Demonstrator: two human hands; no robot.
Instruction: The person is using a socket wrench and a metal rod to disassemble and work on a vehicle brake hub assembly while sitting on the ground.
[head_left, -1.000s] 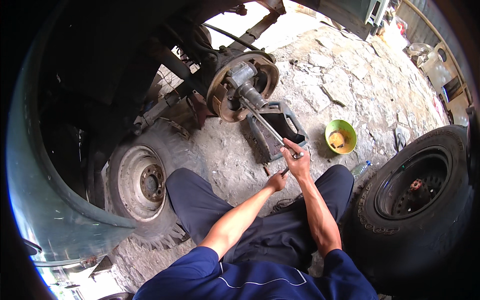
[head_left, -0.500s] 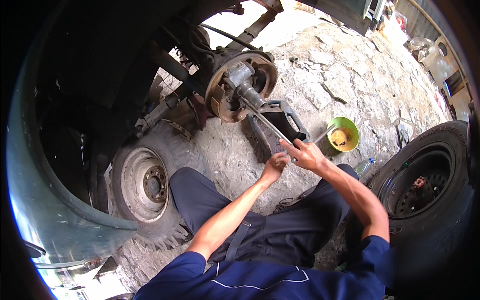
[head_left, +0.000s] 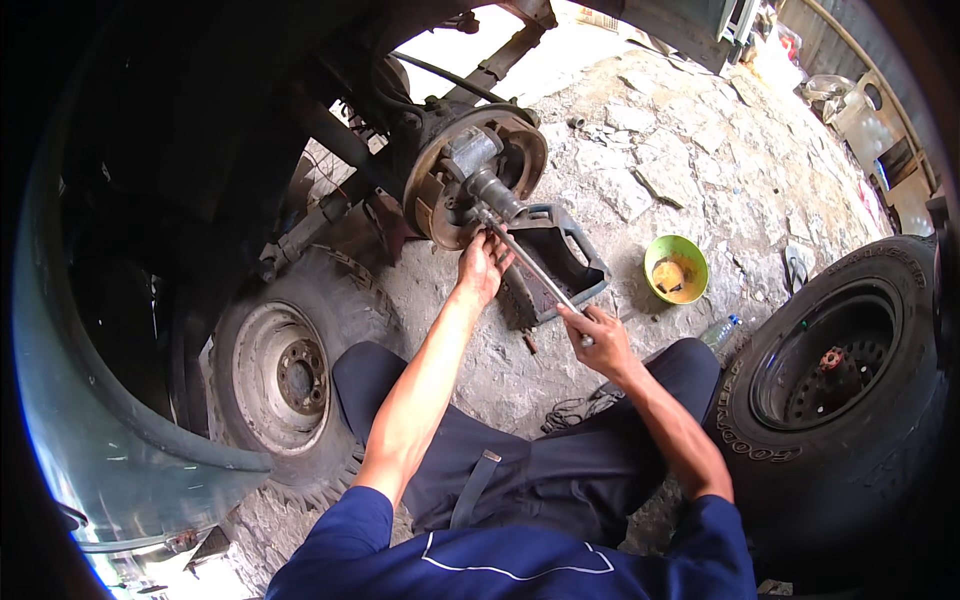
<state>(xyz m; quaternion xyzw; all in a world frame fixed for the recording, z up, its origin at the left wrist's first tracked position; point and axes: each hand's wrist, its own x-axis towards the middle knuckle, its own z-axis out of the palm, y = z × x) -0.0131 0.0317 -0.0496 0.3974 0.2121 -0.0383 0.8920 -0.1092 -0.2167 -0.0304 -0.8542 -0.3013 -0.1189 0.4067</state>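
— What have you got?
— A black-tyred wheel with a pale steel rim (head_left: 283, 380), left of my left hand (head_left: 484, 268). Above that hand, a rusty round brake assembly (head_left: 431, 196). I can't tell whether its curled fingers grip the long silver metal bar (head_left: 536, 269) running between both hands.
— And the right?
— My right hand (head_left: 600, 342) is clamped round the near end; a lime-green round bowl (head_left: 678, 245) sits beyond, rightward.

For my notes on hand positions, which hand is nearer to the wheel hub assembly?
Left. The left hand is just below the wheel hub assembly in the picture; the right hand is farther away, lower and to the right, holding a long metal bar.
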